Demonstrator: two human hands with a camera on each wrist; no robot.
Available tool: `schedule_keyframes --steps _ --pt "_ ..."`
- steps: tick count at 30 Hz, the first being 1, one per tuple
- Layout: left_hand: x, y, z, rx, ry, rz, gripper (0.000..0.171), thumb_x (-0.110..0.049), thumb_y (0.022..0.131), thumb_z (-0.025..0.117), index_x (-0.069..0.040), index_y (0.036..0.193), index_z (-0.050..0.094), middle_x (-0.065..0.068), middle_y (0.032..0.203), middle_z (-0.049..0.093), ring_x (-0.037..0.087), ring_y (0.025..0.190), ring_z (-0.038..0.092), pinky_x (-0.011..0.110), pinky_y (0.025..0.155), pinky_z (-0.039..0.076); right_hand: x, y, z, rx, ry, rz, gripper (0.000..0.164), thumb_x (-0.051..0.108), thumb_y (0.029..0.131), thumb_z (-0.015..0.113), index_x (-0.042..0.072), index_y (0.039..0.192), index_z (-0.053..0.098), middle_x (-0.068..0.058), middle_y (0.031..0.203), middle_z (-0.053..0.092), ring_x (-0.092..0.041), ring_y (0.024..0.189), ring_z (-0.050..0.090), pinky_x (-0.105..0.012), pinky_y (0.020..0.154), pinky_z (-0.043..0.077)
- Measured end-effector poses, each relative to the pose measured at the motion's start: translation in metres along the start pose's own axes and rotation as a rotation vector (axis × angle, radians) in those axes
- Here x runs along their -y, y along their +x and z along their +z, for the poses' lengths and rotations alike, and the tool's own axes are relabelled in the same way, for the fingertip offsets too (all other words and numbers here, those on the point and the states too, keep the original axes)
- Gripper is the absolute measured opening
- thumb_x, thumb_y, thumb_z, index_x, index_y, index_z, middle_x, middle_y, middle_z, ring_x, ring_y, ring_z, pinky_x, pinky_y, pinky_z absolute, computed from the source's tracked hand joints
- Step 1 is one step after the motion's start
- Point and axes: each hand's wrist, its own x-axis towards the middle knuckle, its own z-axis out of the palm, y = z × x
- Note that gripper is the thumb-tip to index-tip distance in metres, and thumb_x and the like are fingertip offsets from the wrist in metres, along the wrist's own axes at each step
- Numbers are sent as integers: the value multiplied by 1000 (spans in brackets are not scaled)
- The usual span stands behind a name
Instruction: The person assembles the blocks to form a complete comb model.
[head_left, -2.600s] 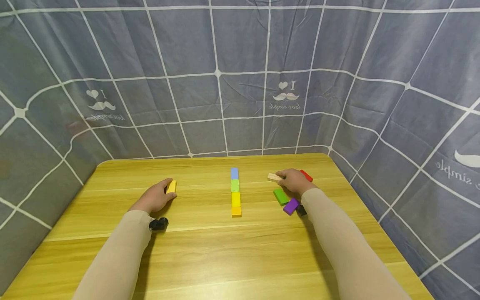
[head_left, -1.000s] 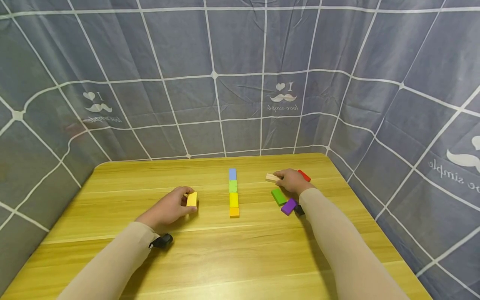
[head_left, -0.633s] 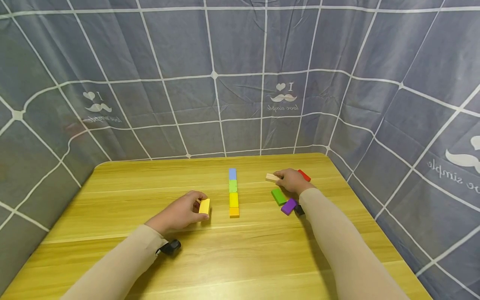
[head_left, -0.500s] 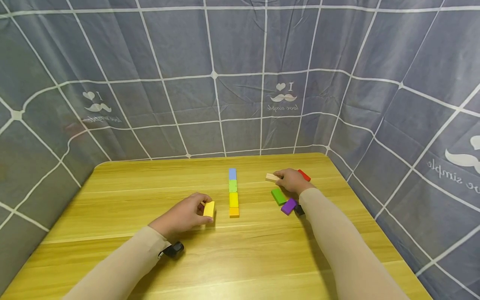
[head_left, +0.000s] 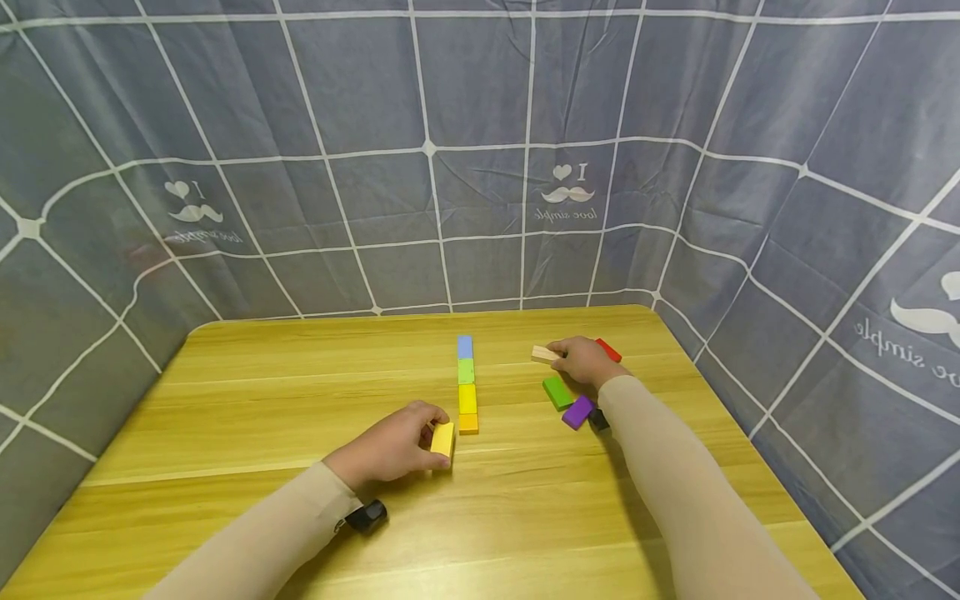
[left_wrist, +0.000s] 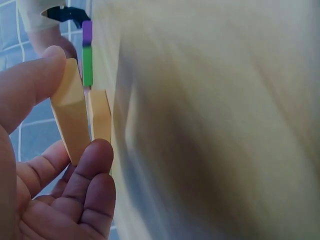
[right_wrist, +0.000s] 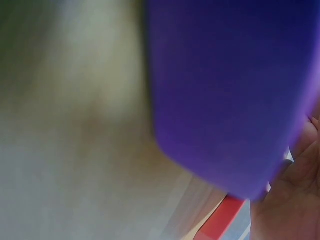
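Note:
My left hand (head_left: 397, 442) pinches a light yellow wooden block (head_left: 442, 440) between thumb and fingers, just left of the near end of a row. In the left wrist view this block (left_wrist: 72, 112) is tilted, with an orange block (left_wrist: 100, 115) behind it. The row runs away from me: orange block (head_left: 468, 425), yellow block (head_left: 467, 398), light green block (head_left: 466, 371) and blue block (head_left: 465, 347), end to end. At the right, my right hand (head_left: 588, 360) grips the right end of a plain wood block (head_left: 544, 355); its fingertips are partly hidden.
Beside the right hand lie a green block (head_left: 557, 393) and a purple block (head_left: 577, 412), close together. A red block (head_left: 608, 350) sits behind that hand. The purple block (right_wrist: 225, 100) fills much of the right wrist view. A grey gridded curtain (head_left: 480, 192) surrounds the wooden table (head_left: 525, 517).
My left hand has carried the light yellow block rightward and toward me, from the table's left side to beside the near end of the row. The right hand has stayed still.

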Motion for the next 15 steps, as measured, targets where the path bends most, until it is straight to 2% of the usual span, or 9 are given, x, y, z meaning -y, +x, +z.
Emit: schedule_keyframes --steps 10,15 --pt "-7 1 13 18 72 55 57 -36 87 88 -7 130 64 -2 108 58 12 90 56 29 79 50 0 -2 0 9 3 16 46 21 105 63 7 149 60 -20 138 69 -33 118 65 -50 107 52" --pt "-8 3 17 17 89 70 56 -36 87 88 -6 128 65 -2 104 56 12 87 53 28 77 48 0 -2 0 4 -5 2 46 20 105 65 7 148 61 -22 140 67 -37 125 65 -52 109 51"
